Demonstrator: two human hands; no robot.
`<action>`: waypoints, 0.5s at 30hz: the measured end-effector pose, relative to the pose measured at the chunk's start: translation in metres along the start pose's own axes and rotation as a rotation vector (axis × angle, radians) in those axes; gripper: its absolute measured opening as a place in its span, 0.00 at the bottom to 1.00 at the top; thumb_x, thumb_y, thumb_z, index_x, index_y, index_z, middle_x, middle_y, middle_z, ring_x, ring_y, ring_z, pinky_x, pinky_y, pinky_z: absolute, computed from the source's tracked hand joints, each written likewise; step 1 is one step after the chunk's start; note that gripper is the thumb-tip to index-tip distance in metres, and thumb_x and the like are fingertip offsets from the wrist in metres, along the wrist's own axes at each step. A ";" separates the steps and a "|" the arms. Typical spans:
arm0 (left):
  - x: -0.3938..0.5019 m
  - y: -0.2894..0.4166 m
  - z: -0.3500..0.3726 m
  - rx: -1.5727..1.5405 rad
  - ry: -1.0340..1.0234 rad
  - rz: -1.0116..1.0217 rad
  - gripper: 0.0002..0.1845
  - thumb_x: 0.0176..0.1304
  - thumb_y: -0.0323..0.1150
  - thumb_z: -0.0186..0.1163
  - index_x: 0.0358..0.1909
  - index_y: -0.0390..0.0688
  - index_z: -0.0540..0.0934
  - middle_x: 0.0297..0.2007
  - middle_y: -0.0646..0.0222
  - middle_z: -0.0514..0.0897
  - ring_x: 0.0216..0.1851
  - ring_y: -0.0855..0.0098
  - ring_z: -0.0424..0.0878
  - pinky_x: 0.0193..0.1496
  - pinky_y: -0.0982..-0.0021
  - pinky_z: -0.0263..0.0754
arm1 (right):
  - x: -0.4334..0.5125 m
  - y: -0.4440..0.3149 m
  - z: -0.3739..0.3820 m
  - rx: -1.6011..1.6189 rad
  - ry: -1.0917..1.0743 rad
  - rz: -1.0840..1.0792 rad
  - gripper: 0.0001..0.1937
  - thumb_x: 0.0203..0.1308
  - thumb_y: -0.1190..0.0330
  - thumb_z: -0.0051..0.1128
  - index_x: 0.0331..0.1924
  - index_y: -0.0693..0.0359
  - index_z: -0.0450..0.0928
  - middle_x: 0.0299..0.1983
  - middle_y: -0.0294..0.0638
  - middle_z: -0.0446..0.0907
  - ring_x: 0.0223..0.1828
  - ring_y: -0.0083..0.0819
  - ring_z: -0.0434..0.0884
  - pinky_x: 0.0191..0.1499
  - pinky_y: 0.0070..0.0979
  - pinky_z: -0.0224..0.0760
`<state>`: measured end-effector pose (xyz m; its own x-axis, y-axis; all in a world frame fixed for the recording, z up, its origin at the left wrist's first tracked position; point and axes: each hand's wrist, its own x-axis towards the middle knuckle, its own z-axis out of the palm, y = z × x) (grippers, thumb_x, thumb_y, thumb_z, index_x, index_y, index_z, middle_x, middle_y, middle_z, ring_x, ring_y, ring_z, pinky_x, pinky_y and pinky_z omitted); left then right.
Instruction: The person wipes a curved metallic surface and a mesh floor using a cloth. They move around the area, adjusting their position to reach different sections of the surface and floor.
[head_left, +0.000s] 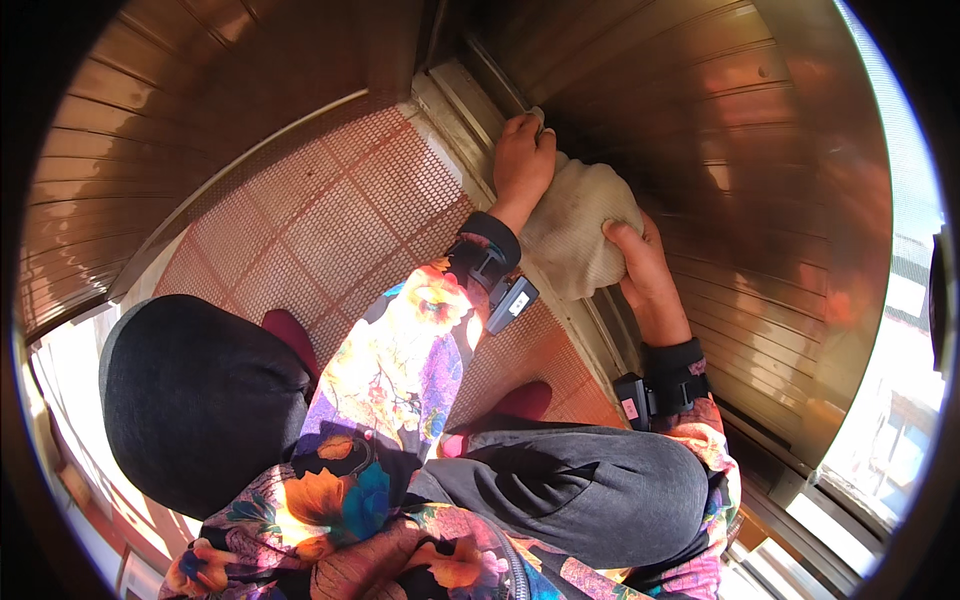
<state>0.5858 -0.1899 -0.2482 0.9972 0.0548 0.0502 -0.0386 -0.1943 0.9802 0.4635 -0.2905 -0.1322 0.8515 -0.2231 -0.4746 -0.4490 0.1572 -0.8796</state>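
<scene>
A beige ribbed cloth (581, 217) hangs bunched between my two hands, over a metal sill track (480, 105) that runs along a brown panelled wall. My left hand (523, 166) grips the cloth's far end and presses it down at the track, its fingers curled. Nearer to me, my right hand (643, 259) pinches the cloth's right side, thumb on top and fingers hidden behind it. The cloth's lower edge drapes over the track and covers part of it.
Glossy brown panels rise at the left (150, 150) and right (757, 225). Patterned perforated matting (322, 202) covers the floor between them. My dark-trousered knees (202, 397) are bent close below. Bright window mesh (907, 165) stands at the far right. A strapped device (512, 304) sits on my left wrist.
</scene>
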 end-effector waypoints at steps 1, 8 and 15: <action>0.004 0.008 -0.002 -0.041 0.069 0.068 0.17 0.60 0.34 0.54 0.45 0.33 0.80 0.52 0.53 0.78 0.50 0.50 0.76 0.54 0.59 0.71 | -0.002 -0.004 -0.001 -0.005 -0.025 -0.037 0.25 0.56 0.70 0.51 0.59 0.71 0.68 0.50 0.44 0.77 0.50 0.31 0.77 0.54 0.27 0.70; -0.006 0.145 -0.018 -0.249 0.196 0.571 0.17 0.57 0.31 0.58 0.47 0.33 0.78 0.49 0.57 0.77 0.49 0.54 0.72 0.54 0.60 0.68 | -0.049 -0.055 -0.023 0.015 0.033 -0.213 0.27 0.53 0.72 0.49 0.60 0.72 0.66 0.52 0.46 0.76 0.52 0.33 0.76 0.56 0.30 0.69; -0.014 0.207 -0.027 -0.246 0.191 0.706 0.22 0.50 0.32 0.64 0.48 0.34 0.76 0.51 0.58 0.71 0.49 0.53 0.66 0.53 0.58 0.67 | -0.082 -0.077 -0.045 0.006 0.159 -0.369 0.32 0.54 0.69 0.50 0.64 0.73 0.60 0.59 0.51 0.71 0.59 0.40 0.73 0.63 0.35 0.65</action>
<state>0.5626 -0.2049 -0.0405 0.7039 0.1709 0.6894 -0.6966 -0.0235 0.7171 0.4160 -0.3279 -0.0273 0.9027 -0.4113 -0.1266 -0.1191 0.0440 -0.9919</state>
